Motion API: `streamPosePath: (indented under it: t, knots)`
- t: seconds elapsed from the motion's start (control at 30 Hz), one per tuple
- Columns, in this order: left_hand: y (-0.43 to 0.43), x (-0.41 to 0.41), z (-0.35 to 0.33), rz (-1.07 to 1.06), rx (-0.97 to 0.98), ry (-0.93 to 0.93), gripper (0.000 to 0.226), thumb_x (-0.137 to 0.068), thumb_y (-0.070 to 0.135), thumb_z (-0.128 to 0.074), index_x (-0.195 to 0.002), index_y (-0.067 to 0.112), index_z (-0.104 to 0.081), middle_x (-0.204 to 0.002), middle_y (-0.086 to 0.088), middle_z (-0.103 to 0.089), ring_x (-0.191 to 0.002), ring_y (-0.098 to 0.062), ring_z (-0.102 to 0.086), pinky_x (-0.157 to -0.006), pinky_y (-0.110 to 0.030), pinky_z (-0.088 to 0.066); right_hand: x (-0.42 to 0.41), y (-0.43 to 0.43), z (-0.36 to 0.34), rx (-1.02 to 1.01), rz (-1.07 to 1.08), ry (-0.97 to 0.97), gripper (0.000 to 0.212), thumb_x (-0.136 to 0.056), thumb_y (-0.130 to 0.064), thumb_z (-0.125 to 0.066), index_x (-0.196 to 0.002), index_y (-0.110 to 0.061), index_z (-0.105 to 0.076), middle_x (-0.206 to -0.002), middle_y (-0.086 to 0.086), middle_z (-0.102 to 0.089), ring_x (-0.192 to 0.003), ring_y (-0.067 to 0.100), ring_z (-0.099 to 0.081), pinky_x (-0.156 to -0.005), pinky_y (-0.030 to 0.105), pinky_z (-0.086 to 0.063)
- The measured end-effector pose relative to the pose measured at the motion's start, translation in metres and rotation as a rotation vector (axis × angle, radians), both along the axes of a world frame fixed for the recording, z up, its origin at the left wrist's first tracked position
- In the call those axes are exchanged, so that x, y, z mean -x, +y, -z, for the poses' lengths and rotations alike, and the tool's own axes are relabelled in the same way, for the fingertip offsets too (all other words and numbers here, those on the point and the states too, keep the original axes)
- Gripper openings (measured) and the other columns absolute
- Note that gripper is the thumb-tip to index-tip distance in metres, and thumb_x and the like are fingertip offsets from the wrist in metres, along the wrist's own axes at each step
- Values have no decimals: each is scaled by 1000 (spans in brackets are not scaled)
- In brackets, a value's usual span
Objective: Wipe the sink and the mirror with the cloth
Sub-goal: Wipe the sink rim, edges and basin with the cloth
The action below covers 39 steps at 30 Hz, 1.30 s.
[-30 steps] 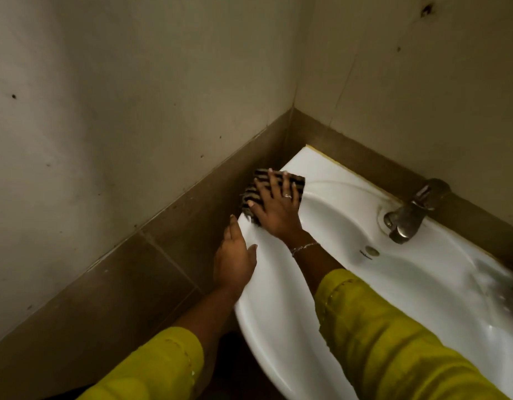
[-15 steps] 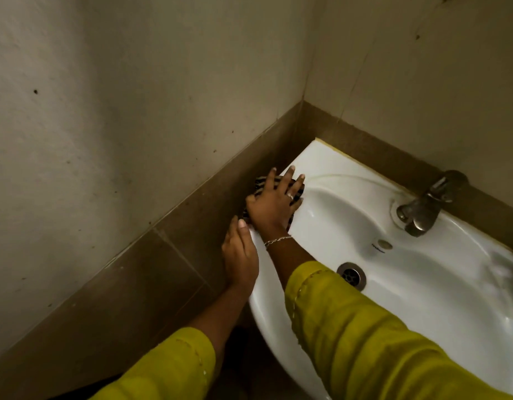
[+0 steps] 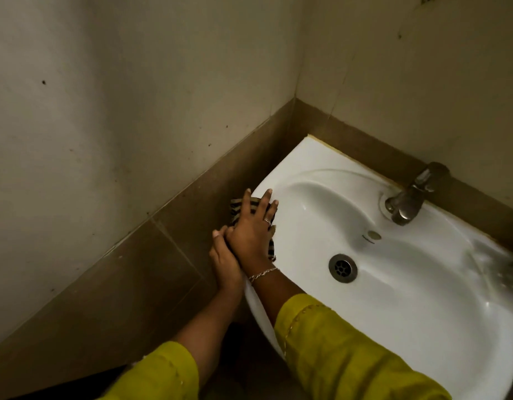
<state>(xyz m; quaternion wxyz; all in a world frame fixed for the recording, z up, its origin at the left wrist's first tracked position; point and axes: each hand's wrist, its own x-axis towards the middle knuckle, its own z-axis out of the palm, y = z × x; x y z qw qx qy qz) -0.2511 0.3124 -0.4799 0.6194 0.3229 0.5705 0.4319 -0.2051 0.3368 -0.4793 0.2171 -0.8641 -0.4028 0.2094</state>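
A white sink (image 3: 408, 298) fills the right half of the view, set into a tiled corner. My right hand (image 3: 251, 229) presses a dark striped cloth (image 3: 238, 207) flat against the sink's left rim, fingers spread and straight. The cloth shows only at the fingertips and beside the wrist. My left hand (image 3: 225, 259) rests on the sink's outer left edge, partly under the right hand. No mirror is in view.
A metal tap (image 3: 408, 200) stands at the back of the sink, a drain (image 3: 342, 267) lies in the bowl. Brown tiles (image 3: 134, 269) run along both walls close to the sink's left and back edges. A blurred object (image 3: 509, 272) sits at the sink's right end.
My right hand has slid the cloth nearer along the left rim, away from the back corner. It now overlaps my left hand. The view has shifted to show the drain.
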Motion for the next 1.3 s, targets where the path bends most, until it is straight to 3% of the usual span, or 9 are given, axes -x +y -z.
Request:
streamPosePath:
  t: [0.2,0.3,0.47,0.57,0.73,0.83,0.9,0.97,1.3]
  knots:
    - [0,16,-3,169,91,-27,50,-97,37,-26,-130,2,-44,-130,-14,-52,-117,-27,-52,-98,-36,-41,14,-32,4,-11,-105,-26,73,-94,-37,-43,-148,-25,4,-154,15,19,-141,38,15,-113,57,-17]
    - [-3,23,-7,286,20,-41,42,-98,34,-25,-119,8,-52,-119,-12,-57,-108,-23,-56,-93,-33,-45,19,-50,3,-6,-150,-32,73,-94,-37,-43,-148,-26,6,-154,16,18,-141,38,15,-112,56,-18]
    - [-9,26,-6,435,-29,78,39,-97,34,-32,-109,5,-56,-92,-5,-63,-82,-10,-60,-68,-17,-49,26,-84,0,22,-192,-4,74,-94,-32,-42,-147,-27,11,-153,23,15,-141,41,11,-112,55,-24]
    - [-15,21,-10,449,-72,173,32,-95,31,-41,-103,3,-56,-80,-2,-60,-74,-12,-57,-65,-23,-45,30,-105,-1,39,-213,-6,77,-94,-35,-43,-147,-24,11,-152,28,8,-142,43,-5,-110,52,-30]
    - [-22,13,-11,479,-88,292,45,-88,27,-57,-124,4,-45,-114,-12,-59,-96,-21,-57,-78,-28,-46,33,-142,-7,113,-255,-63,77,-93,-26,-44,-147,-17,9,-150,33,-1,-132,44,-34,-105,48,-39]
    - [-25,8,-7,532,-107,405,59,-83,21,-63,-131,2,-34,-127,-18,-53,-110,-30,-54,-86,-33,-46,34,-162,-5,166,-267,-173,78,-87,-24,-54,-148,-11,-6,-145,39,-18,-125,46,-42,-97,47,-44]
    - [-25,5,-6,537,-117,523,63,-82,20,-64,-132,0,-29,-130,-20,-50,-115,-35,-51,-91,-37,-45,33,-172,0,201,-288,-251,84,-67,-30,-75,-138,-6,-38,-124,40,-49,-96,43,-64,-71,40,-57]
    - [-27,2,-4,535,-142,639,64,-83,21,-63,-132,-1,-28,-130,-23,-49,-116,-39,-51,-93,-41,-44,29,-184,2,251,-317,-308,87,-44,-38,-85,-121,-7,-59,-102,32,-66,-70,33,-71,-50,31,-56]
    - [-39,-4,0,396,-240,801,51,-85,14,-57,-127,-4,-34,-126,-31,-50,-114,-45,-50,-93,-46,-42,1,-250,-8,267,-457,-460,89,-29,-53,-81,-110,-17,-69,-94,18,-73,-62,19,-71,-43,20,-50]
